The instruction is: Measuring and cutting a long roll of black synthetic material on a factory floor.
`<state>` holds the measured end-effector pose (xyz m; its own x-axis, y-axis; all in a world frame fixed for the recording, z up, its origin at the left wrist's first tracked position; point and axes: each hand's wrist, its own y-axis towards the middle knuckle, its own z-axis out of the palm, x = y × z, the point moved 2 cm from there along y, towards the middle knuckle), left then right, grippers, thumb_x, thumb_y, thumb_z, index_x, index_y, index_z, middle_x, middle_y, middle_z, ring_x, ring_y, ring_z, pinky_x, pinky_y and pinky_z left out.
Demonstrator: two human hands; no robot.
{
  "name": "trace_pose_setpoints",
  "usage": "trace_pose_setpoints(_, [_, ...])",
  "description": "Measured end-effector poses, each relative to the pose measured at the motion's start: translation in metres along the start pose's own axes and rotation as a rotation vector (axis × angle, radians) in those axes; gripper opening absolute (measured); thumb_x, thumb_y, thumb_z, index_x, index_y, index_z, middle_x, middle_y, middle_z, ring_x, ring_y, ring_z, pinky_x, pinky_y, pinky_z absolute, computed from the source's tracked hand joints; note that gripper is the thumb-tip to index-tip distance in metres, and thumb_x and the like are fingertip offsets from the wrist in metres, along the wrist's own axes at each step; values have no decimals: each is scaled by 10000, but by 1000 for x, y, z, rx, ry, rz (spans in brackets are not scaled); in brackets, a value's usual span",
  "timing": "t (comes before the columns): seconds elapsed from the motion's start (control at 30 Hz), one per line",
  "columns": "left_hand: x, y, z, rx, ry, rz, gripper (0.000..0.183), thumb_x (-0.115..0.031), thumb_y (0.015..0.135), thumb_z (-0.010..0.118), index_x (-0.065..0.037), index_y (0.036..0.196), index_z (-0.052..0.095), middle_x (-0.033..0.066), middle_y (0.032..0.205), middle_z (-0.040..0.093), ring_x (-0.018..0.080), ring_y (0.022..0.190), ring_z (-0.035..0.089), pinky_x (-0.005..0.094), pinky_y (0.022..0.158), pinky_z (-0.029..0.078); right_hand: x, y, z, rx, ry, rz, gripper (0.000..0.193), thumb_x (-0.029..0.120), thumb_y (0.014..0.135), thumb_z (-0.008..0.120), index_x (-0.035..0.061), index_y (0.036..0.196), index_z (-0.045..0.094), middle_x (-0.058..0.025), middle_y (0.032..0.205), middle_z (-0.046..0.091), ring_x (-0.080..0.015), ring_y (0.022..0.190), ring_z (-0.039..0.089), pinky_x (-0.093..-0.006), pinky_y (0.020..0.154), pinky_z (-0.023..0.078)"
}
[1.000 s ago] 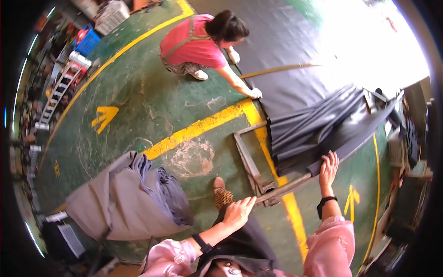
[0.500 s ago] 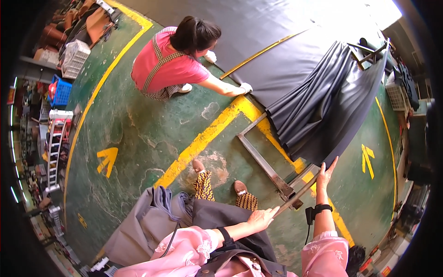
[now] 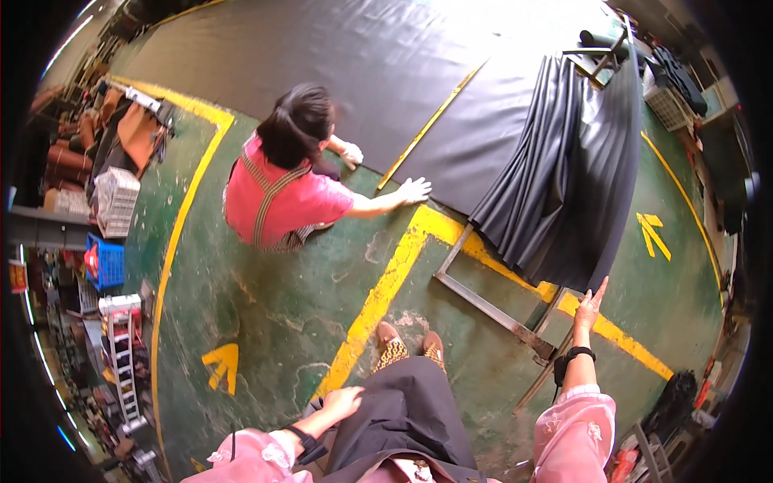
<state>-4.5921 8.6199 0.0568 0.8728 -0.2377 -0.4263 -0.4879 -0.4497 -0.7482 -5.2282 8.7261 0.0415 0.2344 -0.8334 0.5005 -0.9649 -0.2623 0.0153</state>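
My right hand [image 3: 589, 309] is raised at the near lower corner of a black sheet [image 3: 586, 201], which hangs in folds. Fingers pointing up, it seems to grip a thin rod [image 3: 538, 386] that slants down past the wrist; the hand hides where rod and sheet meet. My left hand [image 3: 345, 402], empty with its fingers loosely stretched, is by the side of my dark apron [image 3: 403, 410]. A metal frame [image 3: 491, 306] stands on the floor beneath the sheet. Ahead to the left a crouching person [image 3: 282, 193] in white gloves touches the edge of a large dark sheet [image 3: 346, 56] lying flat.
A yellow strip [image 3: 431, 125] lies across the flat sheet. Yellow lines [image 3: 374, 322] and arrows [image 3: 222, 366] mark the green floor. Along the left are a blue basket [image 3: 105, 262], a white ladder-like rack [image 3: 125, 374] and brown rolls [image 3: 72, 157]. At the far right stands a white crate [image 3: 670, 109].
My left hand has let go of the rod and moved left to my apron. Grey material in front of me has gone from view. The other person's gloved hand is now spread on the sheet.
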Motion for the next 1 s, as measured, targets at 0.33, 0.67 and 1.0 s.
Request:
trace_pose_setpoints(0.33, [-8, 33, -73, 261, 23, -63, 385, -345, 856, 467, -197, 1200, 556, 128, 1092, 625, 298, 1027, 589, 411, 883, 460, 11, -5, -2, -43, -157, -18, 643, 165, 922, 457, 355, 1438, 124, -171, 1217, 528, -356, 825, 606, -445, 708, 478])
trace_pose_setpoints(0.67, [-27, 129, -209, 316, 149, -162, 400, -404, 868, 457, -185, 1180, 579, 106, 1112, 624, 286, 1045, 582, 389, 903, 448, 40, -17, -19, 16, -304, 122, 759, 75, 869, 502, 336, 1444, 81, -178, 1117, 548, -405, 926, 567, -483, 745, 464])
trace_pose_setpoints(1.0, [-63, 185, -318, 159, 339, -29, 571, -530, 797, 567, -114, 1187, 530, 156, 1091, 566, 309, 1037, 558, 426, 864, 458, 81, -27, -17, 75, -465, 512, 862, 47, 733, 609, 240, 1439, 156, -185, 1308, 421, -368, 1145, 472, -454, 937, 414])
